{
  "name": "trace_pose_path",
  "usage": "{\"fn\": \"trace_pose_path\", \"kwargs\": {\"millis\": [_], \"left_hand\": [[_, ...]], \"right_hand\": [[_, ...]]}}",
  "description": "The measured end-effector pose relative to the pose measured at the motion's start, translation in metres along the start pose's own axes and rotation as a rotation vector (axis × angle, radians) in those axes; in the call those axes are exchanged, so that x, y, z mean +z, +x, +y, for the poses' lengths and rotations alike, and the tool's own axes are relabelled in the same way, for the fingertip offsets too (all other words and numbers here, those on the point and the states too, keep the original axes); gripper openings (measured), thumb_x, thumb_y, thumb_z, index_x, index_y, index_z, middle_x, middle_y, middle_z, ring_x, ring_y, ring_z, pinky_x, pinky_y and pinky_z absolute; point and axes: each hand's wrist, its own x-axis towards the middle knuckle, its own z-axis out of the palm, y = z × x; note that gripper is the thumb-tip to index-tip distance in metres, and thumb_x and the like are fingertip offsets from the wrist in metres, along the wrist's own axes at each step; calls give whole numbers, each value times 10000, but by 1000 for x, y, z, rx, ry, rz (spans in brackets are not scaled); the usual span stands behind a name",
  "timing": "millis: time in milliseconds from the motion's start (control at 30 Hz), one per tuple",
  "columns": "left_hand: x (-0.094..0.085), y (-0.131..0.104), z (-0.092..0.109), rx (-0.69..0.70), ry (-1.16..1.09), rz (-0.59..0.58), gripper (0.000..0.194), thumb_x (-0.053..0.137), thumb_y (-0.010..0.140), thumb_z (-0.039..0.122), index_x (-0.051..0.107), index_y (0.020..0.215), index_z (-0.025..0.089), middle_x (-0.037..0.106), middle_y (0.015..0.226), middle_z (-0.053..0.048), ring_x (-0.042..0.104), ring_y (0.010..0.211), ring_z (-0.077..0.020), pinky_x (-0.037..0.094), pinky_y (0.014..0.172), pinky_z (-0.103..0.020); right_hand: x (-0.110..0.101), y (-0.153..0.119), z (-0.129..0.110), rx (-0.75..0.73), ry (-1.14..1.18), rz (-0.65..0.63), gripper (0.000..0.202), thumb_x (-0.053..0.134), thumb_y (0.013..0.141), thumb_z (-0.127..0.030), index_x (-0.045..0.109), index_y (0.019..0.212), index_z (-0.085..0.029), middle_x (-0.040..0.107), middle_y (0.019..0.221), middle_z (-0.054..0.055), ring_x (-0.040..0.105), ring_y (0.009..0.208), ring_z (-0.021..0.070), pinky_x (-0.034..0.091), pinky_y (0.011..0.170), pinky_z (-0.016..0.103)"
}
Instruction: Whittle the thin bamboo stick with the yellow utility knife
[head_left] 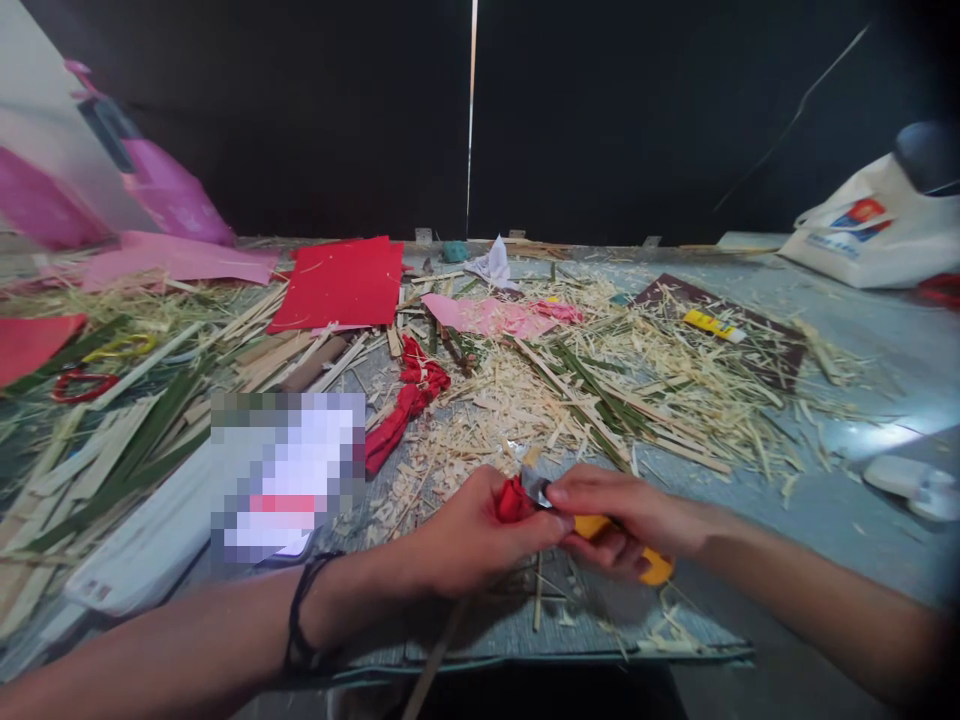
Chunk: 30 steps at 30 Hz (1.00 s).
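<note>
Knife (592,525) near, right of centre: right hand (641,508) has fingers wrapped round yellow handle (658,568); left hand's (476,532) fingers grasp red cloth (513,499) beside blade (535,486). Knife likely light, stiff, sharp; best gripped by handle. Cloth looks soft.

Pale shavings (480,415), thin strips (596,390) and a white bag (844,245) lie on the gray tabletop (795,505).
</note>
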Motion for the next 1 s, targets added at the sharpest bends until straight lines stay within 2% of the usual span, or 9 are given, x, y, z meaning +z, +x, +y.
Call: {"fn": "trace_pose_path", "kwargs": {"millis": [133, 367, 533, 633, 733, 867, 1000], "left_hand": [[0, 1, 0, 39, -39, 17, 369, 605, 876, 314, 427, 573, 202, 371, 465, 96, 288, 421, -54, 190, 418, -234], [0, 2, 0, 25, -54, 14, 348, 612, 872, 281, 459, 571, 195, 395, 467, 95, 305, 423, -53, 206, 417, -227], [1, 1, -1, 12, -51, 52, 362, 630, 857, 301, 435, 570, 197, 362, 476, 101, 278, 445, -54, 190, 428, -230], [1, 2, -2, 27, -35, 53, 358, 644, 853, 331, 433, 594, 199, 354, 509, 99, 281, 465, -56, 197, 440, -229], [3, 2, -2, 33, -66, 75, 403, 650, 863, 411, 460, 586, 189, 352, 520, 90, 270, 478, -58, 202, 446, -228], [7, -1, -2, -5, -164, 129, 490, 650, 863, 516, 434, 556, 201, 334, 464, 94, 248, 425, -54, 174, 417, -236], [6, -2, -4, -43, -208, 132, 510, 608, 900, 513, 437, 534, 204, 340, 428, 86, 256, 384, -55, 172, 398, -242]], "right_hand": [[7, 3, 4, -64, -2, 76, 565, 576, 903, -691, 476, 686, -179, 296, 497, -92, 186, 399, 45, 155, 341, 154], [6, 3, 5, -65, 24, 69, 523, 592, 928, -646, 490, 729, -173, 281, 549, -89, 175, 445, 47, 154, 374, 157], [10, 2, 3, -91, 40, 74, 471, 654, 909, -610, 509, 812, -173, 382, 646, -70, 208, 458, 35, 159, 374, 155], [12, 2, 2, -115, 38, 57, 442, 666, 912, -590, 521, 858, -176, 387, 656, -73, 219, 453, 32, 166, 372, 148], [11, 1, 2, -163, -42, 61, 427, 632, 943, -571, 562, 849, -160, 422, 630, -65, 307, 424, 35, 250, 367, 149], [7, 3, 2, -272, -146, 58, 493, 540, 995, -546, 567, 717, -140, 504, 571, -19, 478, 444, 75, 390, 424, 176], [2, 5, 1, -324, -148, 80, 465, 526, 999, -508, 595, 733, -132, 539, 555, 1, 521, 482, 97, 441, 471, 188]]}}
